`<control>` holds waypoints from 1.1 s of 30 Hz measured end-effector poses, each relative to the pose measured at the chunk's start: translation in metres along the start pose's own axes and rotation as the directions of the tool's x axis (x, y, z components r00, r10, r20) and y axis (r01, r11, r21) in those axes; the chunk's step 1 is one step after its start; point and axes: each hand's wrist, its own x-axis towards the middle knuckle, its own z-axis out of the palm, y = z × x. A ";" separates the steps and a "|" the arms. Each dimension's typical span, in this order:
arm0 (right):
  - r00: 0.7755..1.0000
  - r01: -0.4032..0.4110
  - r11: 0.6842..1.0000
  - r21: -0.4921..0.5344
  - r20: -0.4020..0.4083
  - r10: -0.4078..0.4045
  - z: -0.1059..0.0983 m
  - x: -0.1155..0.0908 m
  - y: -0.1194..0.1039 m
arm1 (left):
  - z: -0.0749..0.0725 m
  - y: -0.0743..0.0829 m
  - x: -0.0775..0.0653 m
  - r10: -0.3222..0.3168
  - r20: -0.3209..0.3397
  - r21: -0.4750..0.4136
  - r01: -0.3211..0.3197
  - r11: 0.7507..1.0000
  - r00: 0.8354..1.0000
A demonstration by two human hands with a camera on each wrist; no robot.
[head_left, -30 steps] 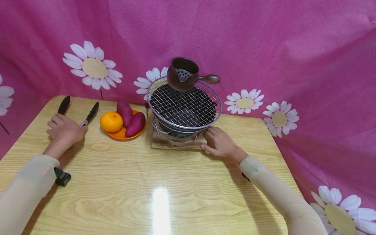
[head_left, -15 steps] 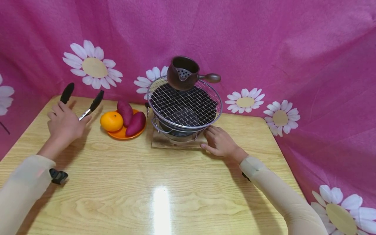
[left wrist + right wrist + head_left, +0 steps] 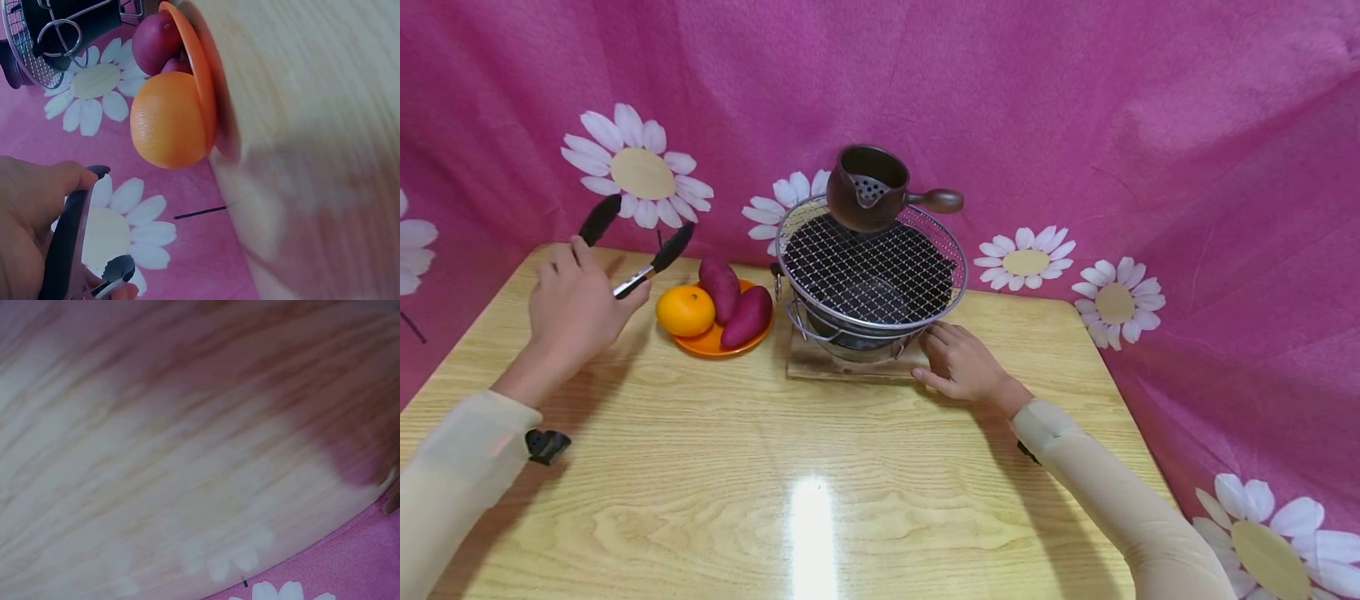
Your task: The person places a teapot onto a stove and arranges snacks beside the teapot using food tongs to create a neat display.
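My left hand [image 3: 576, 304] grips a pair of tongs [image 3: 638, 279] with black tips, held above the table at the left, its two arms spread apart. In the left wrist view the tongs' black handle [image 3: 65, 250] runs along the palm. Just right of that hand, an orange plate [image 3: 711, 352] bears an orange fruit [image 3: 686, 308] and two purple sweet potatoes [image 3: 747, 317]. My right hand [image 3: 962, 364] rests at the right end of the wooden base [image 3: 842, 369] under the round grill [image 3: 868, 283], its fingertips partly hidden by the grill rim.
A dark brown side-handled pot [image 3: 868, 196] sits on the back of the wire mesh. Behind the wooden table [image 3: 715, 467] hangs a magenta cloth [image 3: 1000, 100] with white daisies. Small wire handles stick out from the grill's lower side.
My left hand has lifted the tongs off the table and carried them a little to the right, towards the plate. The right hand has stayed in place.
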 end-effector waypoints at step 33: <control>1.000 0.002 1.000 -0.005 -0.017 -0.002 0.001 -0.001 0.000 | -0.023 0.023 0.006 0.341 -0.104 0.138 -0.326 0.935 0.934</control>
